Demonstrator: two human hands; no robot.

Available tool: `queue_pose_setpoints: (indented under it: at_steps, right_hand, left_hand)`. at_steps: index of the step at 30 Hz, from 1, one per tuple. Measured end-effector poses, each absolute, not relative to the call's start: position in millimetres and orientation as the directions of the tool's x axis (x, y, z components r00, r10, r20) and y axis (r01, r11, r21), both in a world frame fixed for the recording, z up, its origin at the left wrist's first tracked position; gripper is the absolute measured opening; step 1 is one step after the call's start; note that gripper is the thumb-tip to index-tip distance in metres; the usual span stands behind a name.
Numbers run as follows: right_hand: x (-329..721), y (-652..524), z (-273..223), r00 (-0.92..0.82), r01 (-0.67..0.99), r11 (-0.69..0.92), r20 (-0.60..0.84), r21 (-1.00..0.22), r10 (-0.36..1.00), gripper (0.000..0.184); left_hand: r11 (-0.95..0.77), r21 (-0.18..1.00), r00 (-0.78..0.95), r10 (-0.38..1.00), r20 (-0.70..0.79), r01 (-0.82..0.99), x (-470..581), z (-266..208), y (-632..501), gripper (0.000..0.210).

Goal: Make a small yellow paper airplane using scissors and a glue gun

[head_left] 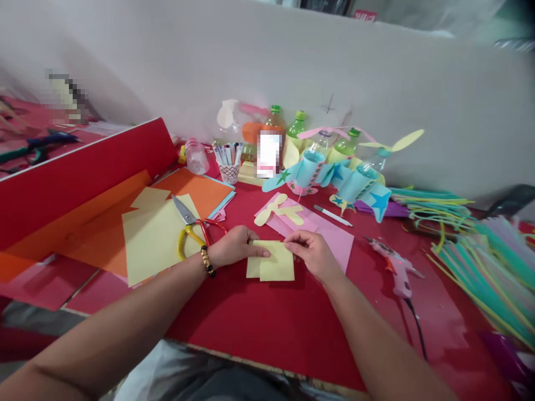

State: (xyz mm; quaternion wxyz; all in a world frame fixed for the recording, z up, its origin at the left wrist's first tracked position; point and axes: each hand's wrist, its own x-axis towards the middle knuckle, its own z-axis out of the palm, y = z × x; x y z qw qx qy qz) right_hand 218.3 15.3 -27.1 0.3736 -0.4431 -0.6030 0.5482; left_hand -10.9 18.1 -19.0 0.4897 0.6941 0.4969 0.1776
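1. Your forearms (142, 314) come nearest the camera, stretched forward over the red tabletop (259, 317); a beaded bracelet (205, 260) circles the left wrist.
2. Pale lettering on the red label (365, 15) at the top is too small for you to read; the bright screen (270, 151) is pixelated.
3. Your left hand (234, 244) pinches the pale yellow paper (277, 268), thumb on top; your right hand (312, 253) pinches its far edge near the right corner, fingers bent.
4. That paper, in two offset layers, sits between your hands.
5. Beside your left hand, scissors (184, 213) lie across a larger yellow sheet (150, 245).
6. Pink paper (334, 239) lies partly behind your right hand; further right rests a glue gun (396, 267).
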Motion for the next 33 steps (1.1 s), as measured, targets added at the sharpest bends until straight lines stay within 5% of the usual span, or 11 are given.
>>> queue_pose_setpoints:
  at_steps: [4,10,33]
  right_hand:
    - [224.5,16.2,-37.6,-0.252,0.087,-0.029,-0.050,-0.996,0.966,0.013]
    - [225.6,17.0,-41.2,-0.228,0.089,-0.059,-0.078,-0.994,0.971,0.014]
    - [197.9,-1.7,-6.0,-0.227,0.445,0.354,0.279,-0.822,0.933,0.012]
  left_hand:
    - [-0.115,0.832,0.444,0.880,-0.169,0.543,-16.4,-17.4,18.9,0.043]
    - [-0.173,0.923,0.359,0.932,0.041,0.343,-12.7,-17.8,21.6,0.037]
    - [0.171,0.985,0.339,0.927,-0.160,0.000,9.0,-24.6,8.4,0.050]
